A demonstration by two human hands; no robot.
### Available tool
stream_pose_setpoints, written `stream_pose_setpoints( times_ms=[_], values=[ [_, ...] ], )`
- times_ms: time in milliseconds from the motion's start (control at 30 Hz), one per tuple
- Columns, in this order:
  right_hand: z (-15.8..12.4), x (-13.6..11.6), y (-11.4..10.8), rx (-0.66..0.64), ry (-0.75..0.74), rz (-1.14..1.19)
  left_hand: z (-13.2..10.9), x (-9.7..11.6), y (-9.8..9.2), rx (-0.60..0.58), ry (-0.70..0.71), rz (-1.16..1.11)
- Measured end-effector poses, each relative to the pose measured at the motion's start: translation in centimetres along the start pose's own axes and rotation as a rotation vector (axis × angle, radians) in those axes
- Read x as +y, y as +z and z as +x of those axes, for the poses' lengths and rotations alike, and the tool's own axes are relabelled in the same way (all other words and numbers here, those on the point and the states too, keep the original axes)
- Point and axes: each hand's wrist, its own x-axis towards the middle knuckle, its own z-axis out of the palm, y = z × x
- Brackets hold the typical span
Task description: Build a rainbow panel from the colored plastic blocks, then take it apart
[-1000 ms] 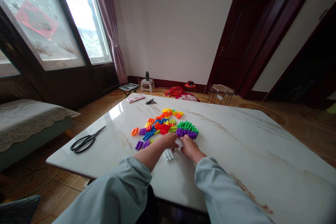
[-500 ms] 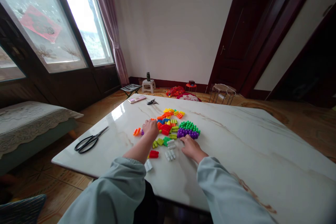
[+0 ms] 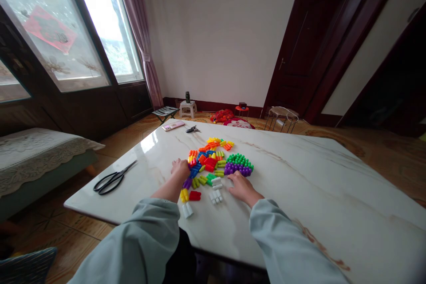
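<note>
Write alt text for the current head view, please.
A person's left hand is at the left edge of small colourful pieces on a white table; the right hand is near a green-and-purple cluster. Black scissors lie further left.

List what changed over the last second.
The left hand moved left, from near the right hand to the left edge of the coloured pieces; whether it grips one is hidden. The right hand stayed by the purple beads. The scissors and phone stayed put.
</note>
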Motion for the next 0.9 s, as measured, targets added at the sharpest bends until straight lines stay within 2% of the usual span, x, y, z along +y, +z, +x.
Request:
stream_pose_setpoints(
  times_ms=[133,333,467,567,700,833,900],
  values=[
    [-0.1,0.0,-0.1,-0.004,-0.006,0.013,-0.2,0.7,-0.3,-0.024,0.009,0.012],
    [-0.2,0.0,-0.1,0.01,-0.013,0.025,-0.2,1.5,-0.6,0.021,0.07,0.1],
    [-0.1,-0.1,-0.3,0.04,0.01,0.058,-0.5,2.4,-1.3,0.129,0.101,0.113],
    [0.3,-0.1,-0.8,0.143,0.023,0.148,-1.2,4.0,-2.0,0.171,0.151,-0.01],
    [0.7,-0.5,-1.5,0.349,-0.055,0.333,-2.7,7.2,-2.2,0.093,0.356,-0.184],
    [0.5,-1.3,-2.3,0.389,-0.174,0.339,-3.9,10.0,-1.8,0.059,0.509,-0.215],
    [0.3,-1.3,-2.7,0.388,-0.146,0.284,-4.2,10.7,-1.6,0.054,0.547,-0.232]
  ],
)
